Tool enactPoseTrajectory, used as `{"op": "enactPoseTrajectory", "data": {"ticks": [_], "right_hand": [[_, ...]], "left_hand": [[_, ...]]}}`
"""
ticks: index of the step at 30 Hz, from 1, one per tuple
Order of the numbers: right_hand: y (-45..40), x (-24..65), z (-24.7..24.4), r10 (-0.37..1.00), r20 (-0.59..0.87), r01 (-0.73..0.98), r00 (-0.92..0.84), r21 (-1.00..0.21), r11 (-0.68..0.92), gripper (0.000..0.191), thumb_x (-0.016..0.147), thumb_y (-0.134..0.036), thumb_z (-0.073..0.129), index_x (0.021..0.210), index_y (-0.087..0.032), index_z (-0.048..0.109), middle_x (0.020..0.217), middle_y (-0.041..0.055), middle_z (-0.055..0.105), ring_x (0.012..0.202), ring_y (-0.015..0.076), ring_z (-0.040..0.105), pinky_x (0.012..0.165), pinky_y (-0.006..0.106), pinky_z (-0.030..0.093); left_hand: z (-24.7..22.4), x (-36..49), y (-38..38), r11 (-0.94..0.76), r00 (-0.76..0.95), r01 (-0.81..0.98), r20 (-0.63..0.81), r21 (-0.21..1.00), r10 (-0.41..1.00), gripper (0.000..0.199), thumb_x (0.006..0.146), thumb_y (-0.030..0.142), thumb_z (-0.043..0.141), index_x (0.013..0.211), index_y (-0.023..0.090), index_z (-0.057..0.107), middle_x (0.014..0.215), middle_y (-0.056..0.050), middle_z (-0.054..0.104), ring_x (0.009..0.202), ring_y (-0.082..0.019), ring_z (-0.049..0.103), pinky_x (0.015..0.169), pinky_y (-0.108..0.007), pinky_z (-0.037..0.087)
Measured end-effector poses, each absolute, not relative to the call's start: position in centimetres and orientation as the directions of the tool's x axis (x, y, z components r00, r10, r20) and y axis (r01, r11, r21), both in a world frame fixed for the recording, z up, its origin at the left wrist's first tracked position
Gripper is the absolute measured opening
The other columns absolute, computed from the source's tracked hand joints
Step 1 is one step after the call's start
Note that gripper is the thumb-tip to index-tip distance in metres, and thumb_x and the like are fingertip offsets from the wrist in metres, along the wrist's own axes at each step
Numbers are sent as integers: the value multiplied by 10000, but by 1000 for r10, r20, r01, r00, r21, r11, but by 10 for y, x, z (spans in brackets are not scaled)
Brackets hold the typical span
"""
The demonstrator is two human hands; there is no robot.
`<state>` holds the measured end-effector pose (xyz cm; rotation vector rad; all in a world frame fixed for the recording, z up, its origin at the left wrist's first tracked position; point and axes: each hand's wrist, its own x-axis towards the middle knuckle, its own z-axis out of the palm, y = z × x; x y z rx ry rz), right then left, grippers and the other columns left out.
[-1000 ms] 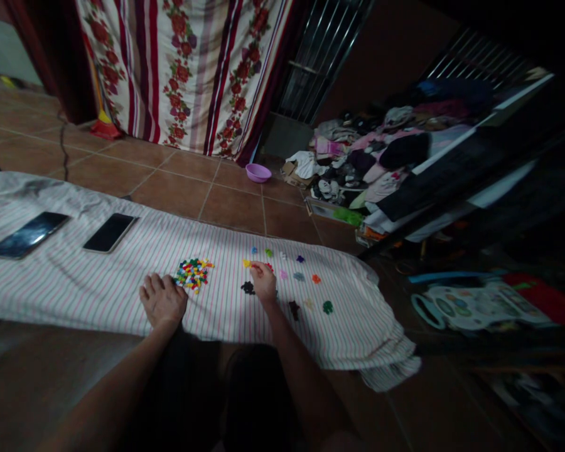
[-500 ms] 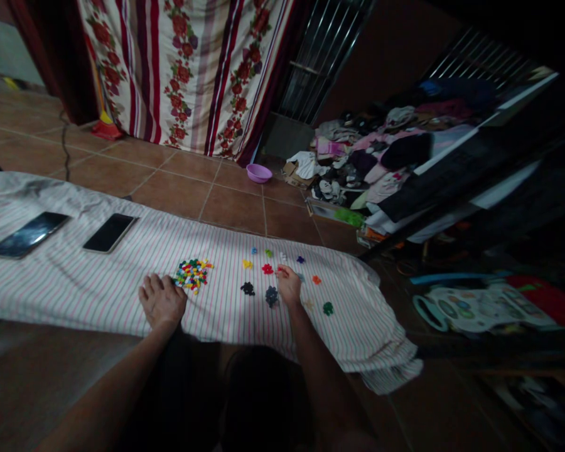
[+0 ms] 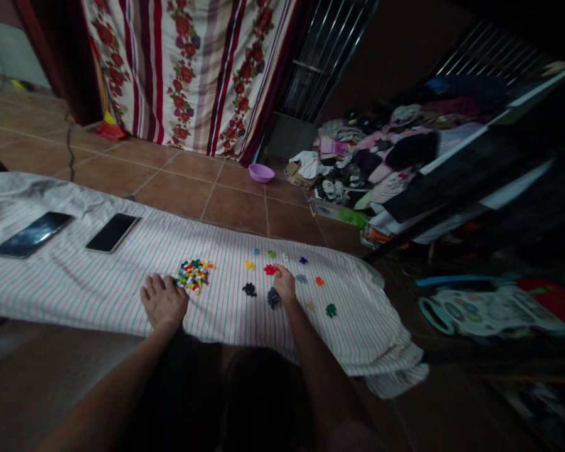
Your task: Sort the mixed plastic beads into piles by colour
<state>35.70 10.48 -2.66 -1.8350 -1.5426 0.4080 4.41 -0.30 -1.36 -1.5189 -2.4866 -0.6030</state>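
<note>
On the striped cloth (image 3: 226, 317), my left hand (image 3: 164, 302) lies flat with its fingers spread, at the lower left edge of a mixed pile of small colourful pieces (image 3: 195, 275). My right hand (image 3: 284, 282) has its fingertips together at the small red pile (image 3: 269, 270); whether a piece is between them is too small to tell. Dark grey pieces (image 3: 274, 297) lie just below that hand. Around it are separate little piles: black (image 3: 249, 289), yellow (image 3: 249, 265), light green (image 3: 270, 253), purple (image 3: 303, 260), grey-blue (image 3: 301, 278), orange (image 3: 319, 281) and dark green (image 3: 331, 310).
A phone (image 3: 113, 233) and a larger dark tablet-like device (image 3: 32, 235) lie on the cloth's left part. Beyond it, a purple basin (image 3: 261, 173) stands on the tiled floor. Heaped clothes (image 3: 376, 154) are at the back right.
My right hand has shifted slightly left, its fingertips now at the red pile, and the grey-blue pieces show more fully. My left hand keeps its place beside the mixed pile.
</note>
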Motion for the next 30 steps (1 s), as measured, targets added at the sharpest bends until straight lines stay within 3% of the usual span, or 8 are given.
{"op": "enactPoseTrajectory", "data": {"ticks": [18,25,30], "right_hand": [[102,354,-27,931,258,693,260,-721,6,455,731,-121,362,1093,-119,638,1046,121,682,1013,205,629,950,386,466],[78,321,41,851,519,742,84,-603,294,398,742,-100,353,975,-174,667,1053,103,652,1057,206,586,983,406,455],[13,270,131,709,630,530,-317,-502,683,415,834,-90,346,1087,-239,639,1137,43,624,1085,164,572,952,368,488]], "left_hand": [[-15,43,-2,412,-475,878,336,245,813,384,825,298,364,1061,89,582,1298,-226,487,1314,-337,344,1054,-501,272],[-13,44,-2,411,-467,883,339,227,817,371,826,294,373,1039,80,589,1274,-224,497,1299,-350,356,1054,-498,274],[-14,44,-2,415,-475,879,341,236,811,371,835,284,370,1050,73,586,1298,-226,483,1309,-349,346,1063,-498,265]]}}
